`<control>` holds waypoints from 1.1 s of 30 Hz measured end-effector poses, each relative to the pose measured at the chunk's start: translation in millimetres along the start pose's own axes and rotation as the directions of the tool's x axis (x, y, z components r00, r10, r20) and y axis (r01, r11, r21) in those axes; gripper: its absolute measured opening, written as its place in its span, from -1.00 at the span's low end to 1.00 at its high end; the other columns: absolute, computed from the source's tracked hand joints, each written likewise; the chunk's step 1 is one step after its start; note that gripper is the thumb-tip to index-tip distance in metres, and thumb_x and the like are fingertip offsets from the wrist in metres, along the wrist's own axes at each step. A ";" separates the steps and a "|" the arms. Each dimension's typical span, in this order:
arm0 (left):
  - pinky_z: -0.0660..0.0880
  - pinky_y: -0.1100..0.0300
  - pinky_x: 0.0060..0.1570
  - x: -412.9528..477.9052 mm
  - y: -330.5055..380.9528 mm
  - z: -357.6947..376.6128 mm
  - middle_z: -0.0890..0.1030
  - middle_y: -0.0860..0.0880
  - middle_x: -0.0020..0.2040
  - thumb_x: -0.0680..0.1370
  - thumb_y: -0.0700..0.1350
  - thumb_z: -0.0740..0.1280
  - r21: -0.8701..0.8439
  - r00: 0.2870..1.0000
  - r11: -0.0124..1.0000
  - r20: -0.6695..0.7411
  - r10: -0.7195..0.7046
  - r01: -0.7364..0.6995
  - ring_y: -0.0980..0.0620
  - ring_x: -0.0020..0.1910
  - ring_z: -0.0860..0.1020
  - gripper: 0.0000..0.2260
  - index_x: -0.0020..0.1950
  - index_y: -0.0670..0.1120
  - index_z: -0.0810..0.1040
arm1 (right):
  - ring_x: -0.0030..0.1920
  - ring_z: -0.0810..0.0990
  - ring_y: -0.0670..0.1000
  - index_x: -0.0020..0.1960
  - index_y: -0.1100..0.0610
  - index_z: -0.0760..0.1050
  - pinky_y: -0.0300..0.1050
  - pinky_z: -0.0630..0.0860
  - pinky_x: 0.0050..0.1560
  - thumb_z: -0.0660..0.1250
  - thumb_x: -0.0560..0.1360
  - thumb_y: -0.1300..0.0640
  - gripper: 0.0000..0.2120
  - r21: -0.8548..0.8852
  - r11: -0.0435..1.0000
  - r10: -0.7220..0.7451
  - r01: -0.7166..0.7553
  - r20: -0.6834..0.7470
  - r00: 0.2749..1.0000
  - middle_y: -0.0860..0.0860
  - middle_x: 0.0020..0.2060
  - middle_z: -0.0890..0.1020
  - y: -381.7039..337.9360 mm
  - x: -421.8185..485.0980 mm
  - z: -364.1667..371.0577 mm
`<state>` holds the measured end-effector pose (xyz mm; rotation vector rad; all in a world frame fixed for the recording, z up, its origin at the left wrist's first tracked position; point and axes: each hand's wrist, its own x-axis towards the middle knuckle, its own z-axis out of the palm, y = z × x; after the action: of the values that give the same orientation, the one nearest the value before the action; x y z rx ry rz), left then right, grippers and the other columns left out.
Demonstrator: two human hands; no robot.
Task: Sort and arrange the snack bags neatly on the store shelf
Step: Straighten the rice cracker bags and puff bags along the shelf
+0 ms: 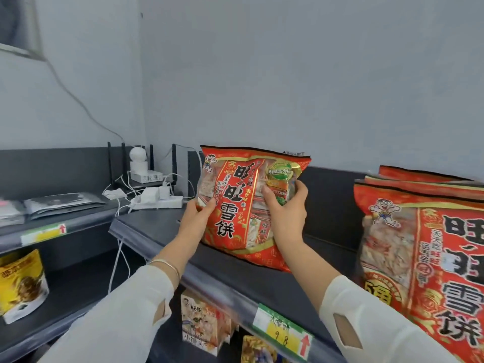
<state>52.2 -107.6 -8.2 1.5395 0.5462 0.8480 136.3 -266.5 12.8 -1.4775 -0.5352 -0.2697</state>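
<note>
A glossy, crinkled red rice-cracker bag (246,205) stands upright on the matte dark shelf (162,226). The left hand (195,218) grips its edge at nine o'clock; the right hand (286,208) curls around its three o'clock side.

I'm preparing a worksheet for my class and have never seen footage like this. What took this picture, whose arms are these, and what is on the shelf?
No machine here: a person wears one wide-angle camera on the head, so you see their own arms. The left hand and right hand grip the sides of a red snack bag standing on the dark shelf. Matching red bags stand at the right. Behind, at the left, sits a white power strip among cables. A price label hangs on the shelf edge.
</note>
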 end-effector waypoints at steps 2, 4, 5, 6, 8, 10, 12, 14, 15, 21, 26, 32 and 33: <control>0.43 -0.06 0.24 20.0 0.0 -10.7 0.54 -0.04 0.20 0.52 0.15 0.31 0.024 1.000 1.000 -0.020 0.003 -0.003 -0.05 0.16 0.52 -0.58 0.26 -0.05 0.38 | 0.18 0.58 0.05 0.48 -0.04 0.09 0.14 0.52 0.21 0.41 0.39 -0.22 -0.19 0.018 1.000 -0.001 0.000 0.015 1.000 -0.03 0.25 0.53 4.3 13.2 23.4; 0.45 -0.04 0.21 39.3 -0.5 -22.6 0.54 -0.05 0.16 0.53 0.12 0.29 0.032 0.999 0.999 -0.047 0.021 -0.020 -0.04 0.13 0.52 -0.62 0.24 -0.06 0.36 | 0.28 0.51 0.08 0.52 -0.06 0.03 0.13 0.47 0.27 0.40 0.41 -0.19 -0.17 0.040 0.999 -0.011 0.009 0.037 0.999 0.01 0.36 0.46 6.4 22.9 47.9; 0.45 -0.04 0.21 49.0 -1.7 -28.6 0.54 -0.06 0.17 0.54 0.12 0.29 0.034 0.998 0.999 -0.055 0.021 -0.019 -0.05 0.13 0.52 -0.61 0.25 -0.06 0.35 | 0.33 0.47 0.08 0.52 -0.06 0.01 0.13 0.43 0.31 0.40 0.43 -0.18 -0.17 0.045 0.999 -0.019 0.017 0.046 0.999 0.00 0.40 0.41 7.5 26.0 60.0; 0.45 -0.05 0.22 57.9 -2.6 -34.1 0.54 -0.06 0.19 0.54 0.12 0.28 0.036 0.998 0.999 -0.059 0.021 -0.019 -0.05 0.14 0.52 -0.60 0.26 -0.06 0.34 | 0.38 0.41 0.07 0.53 -0.07 0.00 0.12 0.39 0.35 0.40 0.44 -0.16 -0.17 0.048 0.998 -0.032 0.029 0.052 0.998 -0.01 0.44 0.36 8.6 28.0 71.1; 0.44 -0.06 0.23 76.3 -4.6 -41.8 0.53 -0.07 0.21 0.53 0.18 0.26 0.038 0.997 0.999 -0.071 0.029 -0.027 -0.05 0.14 0.52 -0.56 0.28 -0.05 0.33 | 0.45 0.29 0.05 0.54 -0.05 0.01 0.09 0.31 0.39 0.38 0.47 -0.12 -0.21 0.013 0.998 -0.061 0.061 0.042 0.997 -0.02 0.48 0.27 12.5 31.9 89.9; 0.41 -0.02 0.21 93.2 -7.3 -44.9 0.50 -0.05 0.22 0.51 0.27 0.22 0.070 0.996 0.997 -0.085 0.039 -0.033 -0.05 0.15 0.49 -0.46 0.35 -0.04 0.30 | 0.46 0.23 0.10 0.54 -0.02 0.02 0.12 0.27 0.37 0.34 0.49 -0.15 -0.23 -0.180 0.981 -0.082 0.075 -0.030 0.996 0.04 0.49 0.21 12.7 38.8 100.2; 0.38 0.03 0.19 108.8 -11.1 -46.4 0.46 -0.06 0.29 0.53 0.24 0.20 0.100 0.996 0.992 -0.047 0.082 -0.077 -0.07 0.20 0.46 -0.45 0.42 -0.03 0.24 | 0.45 0.21 0.14 0.54 -0.01 0.02 0.16 0.25 0.35 0.32 0.46 -0.21 -0.21 -0.345 0.937 -0.110 0.062 -0.120 0.987 0.08 0.48 0.17 13.4 51.0 104.4; 0.34 -0.02 0.28 123.4 -15.6 -45.5 0.38 -0.06 0.41 0.53 0.20 0.24 0.104 0.995 0.989 0.016 0.103 -0.104 -0.08 0.30 0.41 -0.40 0.47 -0.01 0.16 | 0.47 0.18 0.15 0.55 -0.01 -0.02 0.19 0.21 0.38 0.32 0.45 -0.22 -0.17 -0.381 0.923 -0.112 0.056 -0.127 0.986 0.08 0.50 0.17 16.2 62.1 107.1; 0.31 -0.06 0.32 130.8 -17.0 -45.4 0.34 -0.03 0.43 0.52 0.22 0.26 0.120 0.994 0.987 0.034 0.104 -0.107 -0.08 0.34 0.39 -0.37 0.49 0.01 0.14 | 0.48 0.17 0.15 0.55 0.00 -0.04 0.20 0.20 0.39 0.33 0.45 -0.22 -0.16 -0.391 0.919 -0.110 0.053 -0.125 0.986 0.08 0.50 0.18 18.7 65.9 108.8; 0.46 -0.13 0.20 167.2 -17.2 -53.1 0.52 0.02 0.15 0.46 0.30 0.27 0.138 0.983 0.983 0.157 0.098 -0.120 -0.05 0.07 0.56 -0.39 0.40 0.03 0.23 | 0.45 0.25 0.12 0.55 0.06 0.01 0.15 0.24 0.37 0.30 0.47 -0.25 -0.18 -0.491 0.871 -0.125 -0.025 -0.271 0.954 0.06 0.46 0.31 33.5 62.2 125.1; 0.45 -0.15 0.19 176.8 -23.4 -54.8 0.54 0.05 0.10 0.36 0.43 0.21 0.170 0.968 0.973 0.223 0.114 -0.154 -0.05 0.07 0.56 -0.36 0.31 0.11 0.24 | 0.44 0.26 0.15 0.56 0.10 -0.06 0.18 0.29 0.36 0.25 0.45 -0.33 -0.10 -0.583 0.804 -0.123 -0.118 -0.357 0.926 0.10 0.45 0.30 33.6 54.3 131.8; 0.43 -0.17 0.22 187.9 -28.5 -64.3 0.50 -0.03 0.24 0.43 0.37 0.18 0.063 0.945 0.993 0.318 0.074 -0.099 -0.08 0.16 0.54 -0.38 0.38 0.07 0.26 | 0.29 0.49 0.11 0.50 -0.09 0.10 0.21 0.46 0.25 0.16 0.13 -0.65 0.09 -0.347 0.904 0.162 -0.249 -0.262 0.951 0.04 0.38 0.38 43.8 44.8 127.7; 0.41 -0.19 0.23 187.8 -27.7 -66.2 0.47 -0.03 0.28 0.40 0.39 0.19 0.077 0.951 0.991 0.297 0.083 -0.110 -0.09 0.19 0.52 -0.36 0.38 0.10 0.24 | 0.24 0.53 0.09 0.48 -0.13 0.14 0.20 0.49 0.22 0.17 0.05 -0.68 0.12 -0.296 0.921 0.187 -0.255 -0.241 0.953 0.01 0.34 0.44 49.6 46.2 124.1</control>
<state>121.0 81.0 2.4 1.7519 0.2978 0.6576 178.3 -132.9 -6.6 -1.7886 -0.1525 -0.3400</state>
